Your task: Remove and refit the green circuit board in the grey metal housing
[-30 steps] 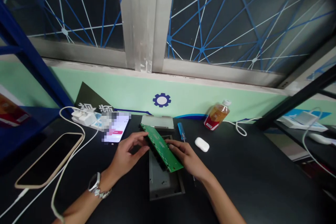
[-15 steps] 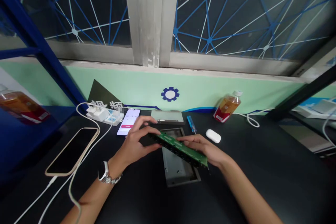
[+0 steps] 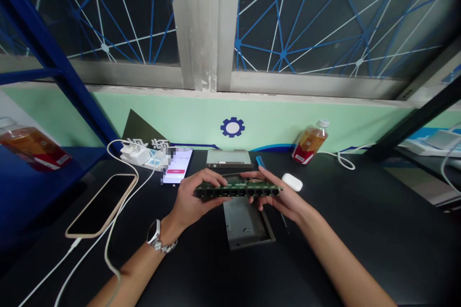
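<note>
Both my hands hold a long green circuit board (image 3: pixel 237 188) level above the table, its row of black ports facing me. My left hand (image 3: pixel 192 199), with a watch on the wrist, grips the board's left end. My right hand (image 3: pixel 284 196) grips its right end. Under the board lies an open grey metal case (image 3: pixel 245 223). Its flat grey lid (image 3: pixel 228 157) rests farther back near the wall.
A blue-handled screwdriver (image 3: pixel 260 160) and a white earbud case (image 3: pixel 292 182) lie right of the board. A drink bottle (image 3: pixel 309 142) leans at the wall. Two phones (image 3: pixel 103 204) (image 3: pixel 176 165), a charger (image 3: pixel 135 153) and white cables sit to the left.
The board has turned from a slanted, face-up position to level with its port edge toward me, and it was raised slightly. Both hands kept their hold on it.
</note>
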A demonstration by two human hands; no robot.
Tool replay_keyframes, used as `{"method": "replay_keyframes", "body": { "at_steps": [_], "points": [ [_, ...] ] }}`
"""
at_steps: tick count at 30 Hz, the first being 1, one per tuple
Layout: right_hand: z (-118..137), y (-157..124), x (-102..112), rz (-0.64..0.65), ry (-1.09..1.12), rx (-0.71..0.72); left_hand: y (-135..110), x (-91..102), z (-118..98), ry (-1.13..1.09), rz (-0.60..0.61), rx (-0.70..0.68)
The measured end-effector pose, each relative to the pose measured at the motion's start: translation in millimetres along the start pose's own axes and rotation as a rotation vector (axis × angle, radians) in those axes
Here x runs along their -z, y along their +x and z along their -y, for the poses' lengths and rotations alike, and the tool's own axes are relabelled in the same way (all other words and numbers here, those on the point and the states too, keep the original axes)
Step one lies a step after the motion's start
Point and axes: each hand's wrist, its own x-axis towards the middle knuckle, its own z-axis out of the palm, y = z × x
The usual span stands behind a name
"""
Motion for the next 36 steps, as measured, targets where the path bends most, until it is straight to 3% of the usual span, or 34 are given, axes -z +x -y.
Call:
{"method": "replay_keyframes", "body": {
  "at_steps": [7,20,25,29,33,36],
  "points": [
    [-11.3,2.6,-7.7,0.071,0.054,0.032,-0.4,0.3,0.0,-0.036,-0.047,0.011],
    [-12.5,-0.3,-11.6,-0.029,0.036,0.119,-2.6,-0.7,-1.1,0.062,0.023,-0.048],
    [-11.5,-0.6,-9.2,-0.056,-0.014,0.210,-5.0,-0.6,10.8,0.073,-0.061,0.130],
    [-9.0,-3.9,-8.5,0.025,-0.051,0.188,-7.5,-11.4,21.2,-0.182,-0.174,0.352],
    [-10.8,-8.5,-14.3,0.189,-0.026,0.117,-9.9,-25.1,17.8,-0.518,-0.131,0.607],
    [-14.0,-10.2,-19.9,0.239,-0.008,0.104,-9.8,-29.7,11.5,-0.635,-0.051,0.679]
  ]
}}
